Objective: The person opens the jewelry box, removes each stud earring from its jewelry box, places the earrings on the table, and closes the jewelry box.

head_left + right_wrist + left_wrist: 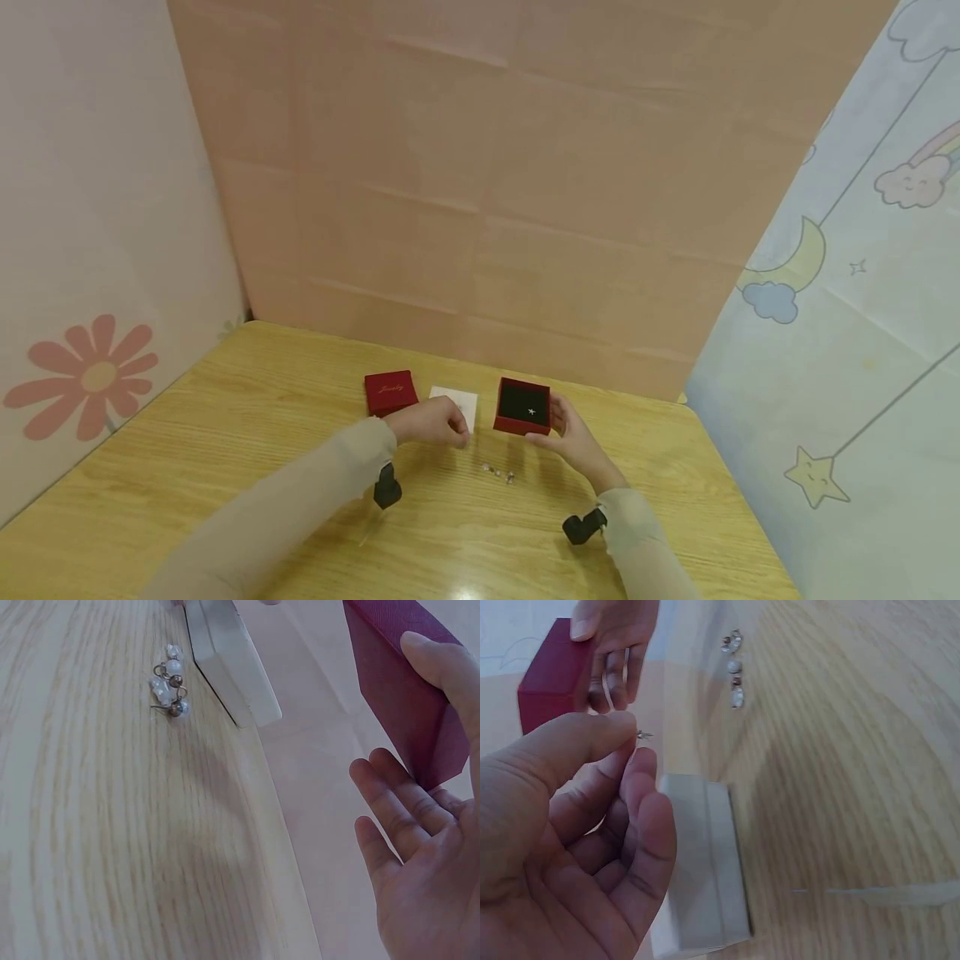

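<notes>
1. While the right hand [572, 440] holds the open red box [521, 427] above the tabletop [457, 533], its thumb lies against one side and its other fingers reach round the opposite one.
2. Within the red box, a black insert [516, 399] faces up and bears a small star-shaped piece [532, 412], bright and silvery.
3. The left hand [432, 422], close to the white box [463, 401], pinches a tiny metal piece [646, 736] between thumb and forefinger; its exact form is mostly hidden by the fingertips.
4. On the tabletop, nearer the person than both boxes, lies a little group of jewellery [498, 473] with clear stones and white beads.
5. A red lid [389, 390] with gold lettering "Jewelry" sits left of the white box, partly behind the left hand.
6. Each wrist carries a black camera [387, 487].
</notes>
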A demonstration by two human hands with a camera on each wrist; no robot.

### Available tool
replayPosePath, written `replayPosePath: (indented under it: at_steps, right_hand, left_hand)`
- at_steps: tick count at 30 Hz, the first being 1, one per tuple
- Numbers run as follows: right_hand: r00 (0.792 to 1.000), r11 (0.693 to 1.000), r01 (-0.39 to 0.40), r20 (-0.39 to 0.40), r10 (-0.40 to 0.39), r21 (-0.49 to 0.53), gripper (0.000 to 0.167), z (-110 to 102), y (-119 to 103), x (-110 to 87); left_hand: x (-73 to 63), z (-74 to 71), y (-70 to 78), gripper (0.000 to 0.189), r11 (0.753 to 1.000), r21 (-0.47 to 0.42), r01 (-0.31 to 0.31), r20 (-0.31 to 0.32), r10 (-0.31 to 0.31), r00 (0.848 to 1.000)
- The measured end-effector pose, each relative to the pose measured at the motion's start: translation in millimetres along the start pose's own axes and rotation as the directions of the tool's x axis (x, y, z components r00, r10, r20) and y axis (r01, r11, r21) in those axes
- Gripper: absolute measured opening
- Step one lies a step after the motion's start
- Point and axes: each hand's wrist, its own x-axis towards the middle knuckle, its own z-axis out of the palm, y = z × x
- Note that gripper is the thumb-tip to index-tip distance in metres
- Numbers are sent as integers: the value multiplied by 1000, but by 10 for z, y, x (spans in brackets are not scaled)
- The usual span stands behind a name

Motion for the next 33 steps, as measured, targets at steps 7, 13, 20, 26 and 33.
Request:
replayPosePath:
  at_steps: [7,13,20,26,33]
  right_hand:
    - [1000,1000,-3,9,3,0,83,8,-26,-10]
    - [1000,1000,-4,3,4,11,82,18,-32,-12]
    - [1000,1000,5,-1,-5,4,80,33,-4,-1]
    - [1000,1000,13,5,-13,1,80,34,-5,2]
    - [999,999,32,11,-32,-7,79,32,-6,19]
  left_hand:
    - [17,112,-44,18,998,31,54,59,-55,997]
    - [23,193,-44,17,996,60,59,71,-63,995]
    - [19,264,-45,20,993,104,61,62,-68,996]
    - [-4,276,-28,19,986,164,23,66,-35,997]
    - [-23,280,-41,18,987,162,18,65,-29,997]
